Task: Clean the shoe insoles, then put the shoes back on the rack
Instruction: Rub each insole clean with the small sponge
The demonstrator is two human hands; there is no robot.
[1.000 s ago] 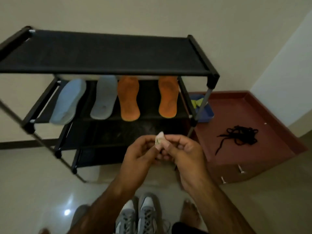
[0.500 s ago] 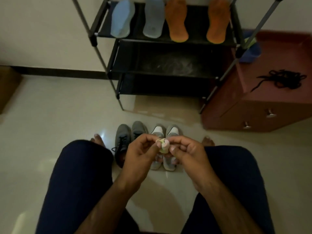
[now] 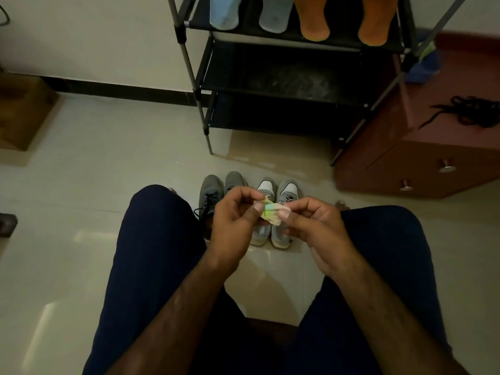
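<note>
Fingers [image 3: 254, 209] of our left hand [image 3: 232, 220] and right hand [image 3: 315, 226] pinch a small pale crumpled wad [image 3: 270, 215] between them. Just beyond, at twelve o'clock, shoes [image 3: 287, 191] stand on the floor [image 3: 108, 158]; farther up, insoles [image 3: 313, 21] lie on the rack [image 3: 284, 86].

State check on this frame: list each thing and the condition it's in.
left hand: pinches the small packet.
right hand: pinches the packet's other end.
insoles: four, out of the shoes, lying on a rack shelf.
shoes: two pairs on the floor.
laces: loose heap on the cabinet.
drawers: closed.
</note>
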